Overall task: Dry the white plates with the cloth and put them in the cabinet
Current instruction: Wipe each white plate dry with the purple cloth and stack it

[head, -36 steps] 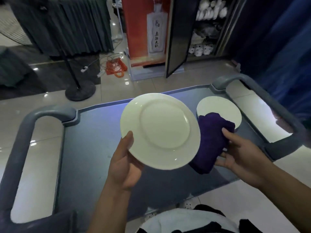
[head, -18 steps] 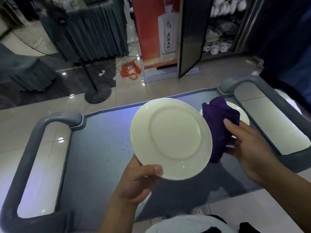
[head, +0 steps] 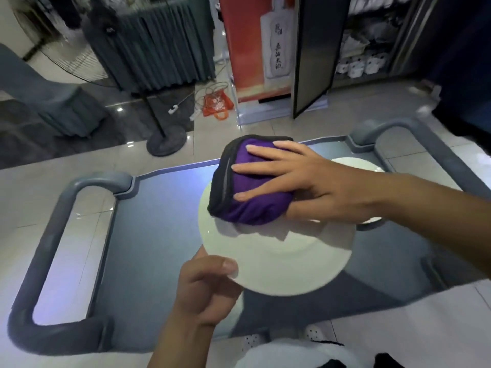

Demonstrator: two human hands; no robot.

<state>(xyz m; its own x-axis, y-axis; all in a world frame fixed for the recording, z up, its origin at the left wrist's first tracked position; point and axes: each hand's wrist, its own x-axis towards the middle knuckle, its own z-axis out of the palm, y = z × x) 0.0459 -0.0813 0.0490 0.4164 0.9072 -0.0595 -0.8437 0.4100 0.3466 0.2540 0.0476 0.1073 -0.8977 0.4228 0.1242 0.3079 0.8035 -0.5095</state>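
now the right hand (head: 305, 181) has pushed the purple cloth (head: 255, 205) flat onto the plate (head: 279, 261) gripped by the left hand (head: 207, 290), so drying has just begun, another plate (head: 356, 164) waits and the cabinet (head: 372, 49) comes later.

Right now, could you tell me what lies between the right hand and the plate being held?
In the head view, the folded purple cloth lies between the right hand and the white plate; straight fingers press it onto the plate's far part.

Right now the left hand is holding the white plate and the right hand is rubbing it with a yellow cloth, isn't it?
Not quite: the cloth is purple with a dark edge, not yellow, as the head view shows. The rest holds: the left hand holds the white plate by its rim and the right hand presses the cloth onto it.
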